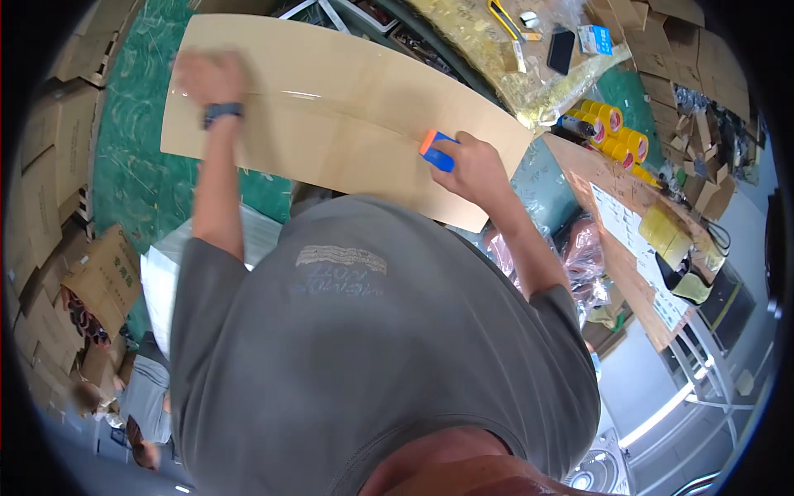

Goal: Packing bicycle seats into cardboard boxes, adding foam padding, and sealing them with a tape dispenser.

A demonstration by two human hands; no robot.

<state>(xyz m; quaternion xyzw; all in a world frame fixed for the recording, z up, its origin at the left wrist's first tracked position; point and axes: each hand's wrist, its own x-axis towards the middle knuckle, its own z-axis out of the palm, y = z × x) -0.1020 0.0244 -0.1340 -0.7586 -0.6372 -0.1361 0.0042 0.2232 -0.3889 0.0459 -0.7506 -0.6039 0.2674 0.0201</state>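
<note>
A wide, flat brown cardboard box (331,153) lies in front of me, a seam running along its middle. A shiny strip of clear tape (299,94) shows on that seam. Wrapped round a blue and orange tape dispenser (440,150), my right hand (478,169) is over the right part of the cardboard. Over the far left end of the box is my left hand (211,76), with a dark watch (222,112) on its wrist. Motion smears its fingers, so their shape cannot be made out.
Beyond the box, a work surface (471,50) holds a yellow cutter (504,18), a dark phone (561,51) and a small blue box (595,39). Several yellow tape rolls (616,132) sit at the right near a wooden board (595,178). Stacked cartons (50,157) line the left; people (149,388) are lower left.
</note>
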